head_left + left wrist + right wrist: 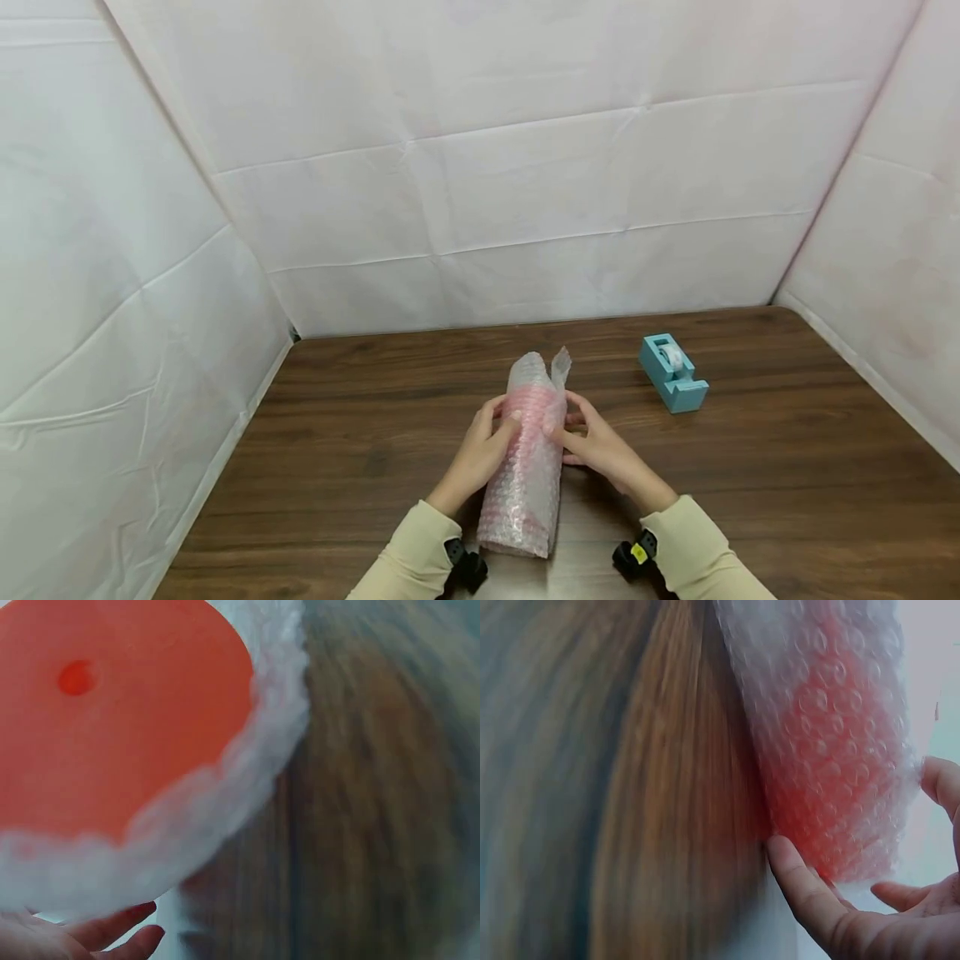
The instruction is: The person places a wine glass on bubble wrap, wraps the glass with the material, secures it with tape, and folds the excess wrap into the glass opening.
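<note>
A red cylinder in bubble wrap (521, 475) stands between both hands, its long side pointing away from me. The left wrist view catches its flat orange-red end (150, 735), with a small round hole and the wrap's edge around it. On its left side my left hand (480, 450) holds it, thumb over the wrap. From the right my right hand (600, 446) grips it with the thumb on top and fingers along the side. A loose flap of bubble wrap (561, 365) sticks up at the far end. In the right wrist view, fingertips (784, 855) meet the wrapped side.
A light blue tape dispenser (678, 392) with a roll of tape stands to the right, beyond my right hand. The dark wooden table (360, 417) has white cloth walls (525, 192) at its back and both sides.
</note>
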Motion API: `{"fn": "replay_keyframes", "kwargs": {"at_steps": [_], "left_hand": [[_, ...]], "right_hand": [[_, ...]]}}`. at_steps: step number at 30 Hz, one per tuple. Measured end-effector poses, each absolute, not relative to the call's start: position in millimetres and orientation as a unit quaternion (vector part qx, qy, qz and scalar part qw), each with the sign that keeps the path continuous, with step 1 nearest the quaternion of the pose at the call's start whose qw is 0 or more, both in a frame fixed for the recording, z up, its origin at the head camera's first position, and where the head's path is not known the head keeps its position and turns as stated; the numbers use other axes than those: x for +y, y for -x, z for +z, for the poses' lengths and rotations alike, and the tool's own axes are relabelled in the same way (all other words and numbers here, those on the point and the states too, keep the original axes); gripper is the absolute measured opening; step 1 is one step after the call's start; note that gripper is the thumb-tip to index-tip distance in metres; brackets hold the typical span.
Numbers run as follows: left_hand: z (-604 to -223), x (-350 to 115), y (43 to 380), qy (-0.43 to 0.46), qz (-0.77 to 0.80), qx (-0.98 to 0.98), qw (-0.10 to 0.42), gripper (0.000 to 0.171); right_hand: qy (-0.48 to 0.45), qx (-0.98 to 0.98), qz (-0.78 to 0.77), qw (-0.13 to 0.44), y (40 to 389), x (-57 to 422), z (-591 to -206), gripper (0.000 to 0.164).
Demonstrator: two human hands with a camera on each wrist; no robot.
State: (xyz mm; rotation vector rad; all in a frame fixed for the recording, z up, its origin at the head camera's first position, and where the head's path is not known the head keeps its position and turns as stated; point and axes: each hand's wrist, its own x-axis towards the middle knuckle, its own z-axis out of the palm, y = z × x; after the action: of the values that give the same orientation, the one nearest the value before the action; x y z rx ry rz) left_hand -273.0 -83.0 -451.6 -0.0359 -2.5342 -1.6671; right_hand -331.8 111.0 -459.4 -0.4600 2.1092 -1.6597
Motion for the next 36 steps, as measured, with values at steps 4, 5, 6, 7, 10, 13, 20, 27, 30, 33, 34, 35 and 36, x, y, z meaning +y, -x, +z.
{"fn": "replay_keyframes", "kwargs": {"at_steps": [4, 5, 6, 7, 10, 13, 20, 27, 30, 33, 34, 35, 36], "left_hand": [[-451.5, -86.8, 270.6, 0.000, -0.568, -0.821, 0.053, 0.059], [-451.7, -87.6, 270.0, -0.005, -0.572, -0.818, 0.053, 0.060], [-451.5, -88.3, 269.5, -0.008, -0.578, -0.814, 0.054, 0.060], [-451.7, -89.0, 269.2, -0.010, -0.584, -0.809, 0.055, 0.060], [-451.5, -90.3, 267.8, -0.016, -0.604, -0.795, 0.059, 0.059], [-451.3, -91.6, 266.6, -0.024, -0.627, -0.776, 0.062, 0.058], [-451.7, -96.4, 263.8, -0.054, -0.655, -0.751, 0.061, 0.064], [-453.2, -100.8, 260.9, -0.055, -0.661, -0.745, 0.064, 0.068], [-453.6, -101.9, 259.0, -0.056, -0.656, -0.750, 0.063, 0.073], [-455.6, -102.9, 258.5, -0.064, -0.653, -0.752, 0.060, 0.077], [-456.8, -103.4, 258.7, -0.068, -0.654, -0.751, 0.059, 0.078], [-457.8, -103.9, 258.6, -0.072, -0.655, -0.750, 0.056, 0.079], [-458.0, -104.2, 258.0, -0.074, -0.656, -0.749, 0.054, 0.079]], "right_hand": [[0.170, 0.765, -0.594, 0.185, 327.0, 103.2, -457.0, 0.081], [0.176, 0.768, -0.590, 0.175, 326.0, 101.3, -456.2, 0.083], [0.178, 0.771, -0.588, 0.168, 324.8, 99.2, -455.6, 0.084], [0.180, 0.773, -0.586, 0.160, 323.5, 97.2, -454.6, 0.083], [0.189, 0.783, -0.577, 0.133, 319.5, 91.7, -451.6, 0.081], [0.204, 0.794, -0.563, 0.109, 315.3, 86.8, -448.4, 0.080], [0.245, 0.811, -0.526, 0.074, 306.3, 76.8, -442.0, 0.086], [0.270, 0.809, -0.521, 0.042, 300.3, 68.9, -444.5, 0.089], [0.271, 0.811, -0.518, 0.030, 298.0, 67.0, -446.8, 0.093], [0.274, 0.813, -0.514, 0.030, 296.7, 65.6, -448.4, 0.095], [0.276, 0.813, -0.512, 0.033, 296.5, 65.2, -448.8, 0.095], [0.278, 0.813, -0.510, 0.037, 296.3, 64.9, -449.4, 0.096], [0.278, 0.813, -0.509, 0.041, 296.0, 64.6, -449.6, 0.096]]}}
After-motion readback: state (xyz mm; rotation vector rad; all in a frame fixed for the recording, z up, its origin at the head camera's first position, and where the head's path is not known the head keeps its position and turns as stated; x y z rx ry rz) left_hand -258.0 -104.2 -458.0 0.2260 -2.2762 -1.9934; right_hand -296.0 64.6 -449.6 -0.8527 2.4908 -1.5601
